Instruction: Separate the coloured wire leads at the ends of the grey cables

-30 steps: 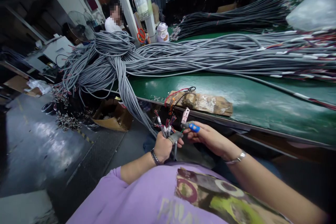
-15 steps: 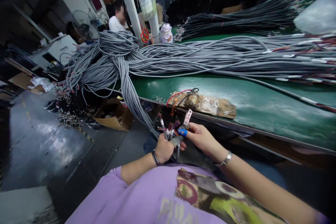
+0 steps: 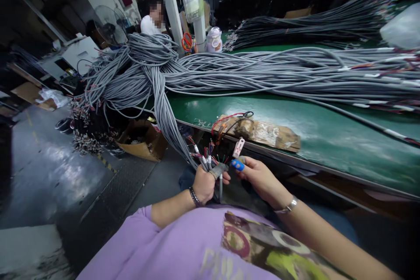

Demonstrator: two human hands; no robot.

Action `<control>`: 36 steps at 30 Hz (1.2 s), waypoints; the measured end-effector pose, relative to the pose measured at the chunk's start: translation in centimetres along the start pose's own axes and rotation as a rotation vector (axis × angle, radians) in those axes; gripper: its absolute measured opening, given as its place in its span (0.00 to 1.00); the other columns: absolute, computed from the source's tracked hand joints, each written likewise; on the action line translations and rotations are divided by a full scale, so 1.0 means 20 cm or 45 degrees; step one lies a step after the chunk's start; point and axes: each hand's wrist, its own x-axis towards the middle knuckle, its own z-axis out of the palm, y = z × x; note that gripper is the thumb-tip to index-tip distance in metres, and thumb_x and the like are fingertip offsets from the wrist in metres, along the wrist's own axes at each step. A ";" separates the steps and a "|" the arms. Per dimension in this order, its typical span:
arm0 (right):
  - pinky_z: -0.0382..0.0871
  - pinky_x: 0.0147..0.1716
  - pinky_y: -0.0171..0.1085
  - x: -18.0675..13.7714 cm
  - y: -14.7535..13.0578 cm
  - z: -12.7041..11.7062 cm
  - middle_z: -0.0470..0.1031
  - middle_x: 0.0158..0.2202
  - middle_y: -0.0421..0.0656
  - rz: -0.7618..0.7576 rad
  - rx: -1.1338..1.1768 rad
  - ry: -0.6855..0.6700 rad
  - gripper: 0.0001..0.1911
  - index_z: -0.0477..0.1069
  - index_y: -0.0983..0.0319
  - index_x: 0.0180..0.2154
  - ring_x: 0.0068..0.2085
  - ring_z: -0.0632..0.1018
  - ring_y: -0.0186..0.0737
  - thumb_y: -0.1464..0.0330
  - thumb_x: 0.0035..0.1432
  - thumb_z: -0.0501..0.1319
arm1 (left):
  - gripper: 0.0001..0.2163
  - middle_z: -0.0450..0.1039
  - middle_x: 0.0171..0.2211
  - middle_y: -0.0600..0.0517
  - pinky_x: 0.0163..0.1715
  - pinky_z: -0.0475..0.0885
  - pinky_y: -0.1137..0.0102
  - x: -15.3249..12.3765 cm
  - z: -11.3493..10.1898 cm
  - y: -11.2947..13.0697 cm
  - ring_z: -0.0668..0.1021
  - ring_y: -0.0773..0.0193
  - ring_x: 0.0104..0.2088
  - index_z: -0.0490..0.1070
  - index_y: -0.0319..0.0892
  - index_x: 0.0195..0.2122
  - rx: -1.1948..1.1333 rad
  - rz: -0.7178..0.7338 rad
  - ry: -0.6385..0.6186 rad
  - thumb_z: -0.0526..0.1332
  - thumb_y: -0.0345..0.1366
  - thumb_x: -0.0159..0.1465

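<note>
My left hand [image 3: 204,184] is closed around a bunch of grey cables [image 3: 202,162], whose stripped ends stick up with white sleeves and thin coloured wires. One grey cable end also hangs below its fingers. A grey covering wraps the left thumb. Close by on the right, my right hand [image 3: 260,180] is closed in a pinch, with a blue covering [image 3: 238,165] on a digit. Fine wires [image 3: 223,159] reach towards its fingertips; what the pinch holds is hidden. Just above those fingers is a pinkish-white tag [image 3: 239,148]; I cannot tell whether the hand touches it.
A wooden board [image 3: 272,134] with red and dark wires lies at the near edge of the green bench [image 3: 328,127]. Long grey cables [image 3: 262,70] cover the bench's middle. A cardboard box [image 3: 144,140] stands below. A person [image 3: 151,24] sits far behind.
My right hand has moved slightly right, away from the left hand, and the wire ends between them are more spread. The left hand keeps its hold. The whole view has shifted a little.
</note>
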 end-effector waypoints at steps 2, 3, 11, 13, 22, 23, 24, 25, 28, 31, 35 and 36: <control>0.63 0.25 0.33 0.00 0.02 -0.04 0.66 0.21 0.36 0.075 0.119 -0.044 0.22 0.70 0.62 0.24 0.22 0.64 0.29 0.54 0.37 0.74 | 0.20 0.73 0.17 0.50 0.16 0.67 0.75 0.01 -0.01 0.01 0.73 0.68 0.16 0.73 0.35 0.26 -0.007 0.006 0.012 0.70 0.49 0.47; 0.65 0.25 0.33 0.00 0.03 -0.06 0.66 0.21 0.36 0.112 0.188 -0.050 0.22 0.71 0.62 0.24 0.22 0.64 0.29 0.54 0.37 0.74 | 0.19 0.72 0.17 0.50 0.16 0.66 0.75 0.01 -0.01 0.02 0.72 0.69 0.15 0.73 0.35 0.25 -0.011 0.009 0.010 0.70 0.49 0.47; 0.69 0.23 0.32 0.10 -0.08 -0.10 0.75 0.30 0.43 0.288 0.432 -0.090 0.21 0.75 0.61 0.32 0.25 0.70 0.31 0.50 0.51 0.66 | 0.19 0.70 0.16 0.53 0.14 0.64 0.76 0.00 0.02 0.11 0.69 0.71 0.14 0.74 0.35 0.26 -0.031 -0.129 -0.246 0.72 0.48 0.45; 0.68 0.23 0.32 0.13 -0.11 -0.08 0.74 0.28 0.42 0.251 0.405 -0.173 0.20 0.75 0.61 0.32 0.24 0.69 0.31 0.50 0.50 0.67 | 0.19 0.69 0.15 0.53 0.14 0.63 0.76 0.01 0.03 0.12 0.68 0.71 0.14 0.74 0.35 0.26 -0.018 -0.154 -0.320 0.73 0.47 0.45; 0.61 0.23 0.34 0.15 -0.07 -0.02 0.68 0.19 0.39 -0.191 0.065 0.152 0.28 0.70 0.61 0.22 0.22 0.66 0.33 0.42 0.48 0.62 | 0.19 0.67 0.14 0.55 0.13 0.59 0.76 0.08 0.06 0.14 0.67 0.72 0.13 0.72 0.36 0.23 -0.010 -0.156 -0.390 0.73 0.47 0.43; 0.63 0.24 0.35 0.16 -0.07 -0.02 0.70 0.20 0.40 -0.133 0.130 0.082 0.28 0.71 0.61 0.23 0.23 0.68 0.34 0.42 0.49 0.61 | 0.19 0.67 0.13 0.55 0.13 0.58 0.76 0.09 0.06 0.14 0.66 0.73 0.13 0.72 0.36 0.23 -0.001 -0.161 -0.391 0.73 0.47 0.43; 0.64 0.25 0.35 0.17 -0.07 -0.01 0.71 0.22 0.41 -0.062 0.219 0.001 0.28 0.72 0.61 0.24 0.24 0.70 0.36 0.42 0.49 0.61 | 0.19 0.67 0.13 0.54 0.13 0.58 0.76 0.10 0.06 0.13 0.66 0.73 0.13 0.72 0.35 0.23 0.010 -0.165 -0.389 0.73 0.47 0.43; 0.65 0.26 0.36 0.17 -0.06 -0.01 0.73 0.23 0.42 0.003 0.315 -0.070 0.27 0.73 0.61 0.26 0.25 0.71 0.37 0.43 0.49 0.62 | 0.20 0.67 0.14 0.54 0.13 0.58 0.76 0.10 0.06 0.13 0.66 0.73 0.13 0.73 0.35 0.24 0.022 -0.170 -0.387 0.73 0.47 0.42; 0.67 0.28 0.37 0.20 -0.06 0.01 0.76 0.26 0.44 0.066 0.529 -0.112 0.25 0.75 0.61 0.29 0.27 0.74 0.39 0.45 0.48 0.65 | 0.20 0.68 0.14 0.54 0.13 0.58 0.76 0.11 0.06 0.10 0.66 0.72 0.13 0.73 0.35 0.25 0.035 -0.179 -0.389 0.73 0.47 0.42; 0.68 0.28 0.37 0.21 -0.05 0.03 0.76 0.24 0.43 0.044 0.610 -0.061 0.24 0.75 0.62 0.27 0.26 0.73 0.38 0.46 0.46 0.67 | 0.20 0.67 0.14 0.54 0.13 0.59 0.76 0.11 0.06 0.09 0.66 0.72 0.13 0.73 0.35 0.24 0.054 -0.182 -0.405 0.73 0.47 0.42; 0.67 0.26 0.34 0.21 -0.05 0.05 0.74 0.22 0.40 0.004 0.632 0.007 0.24 0.74 0.63 0.26 0.24 0.72 0.34 0.47 0.44 0.69 | 0.20 0.66 0.13 0.54 0.12 0.58 0.76 0.09 0.06 0.10 0.65 0.73 0.12 0.72 0.35 0.23 0.121 -0.191 -0.409 0.73 0.48 0.42; 0.67 0.26 0.34 0.21 -0.04 0.05 0.74 0.22 0.40 0.000 0.628 0.014 0.24 0.74 0.63 0.26 0.24 0.71 0.34 0.47 0.44 0.69 | 0.20 0.66 0.13 0.54 0.12 0.58 0.76 0.09 0.06 0.11 0.65 0.73 0.12 0.72 0.35 0.23 0.122 -0.189 -0.403 0.73 0.48 0.43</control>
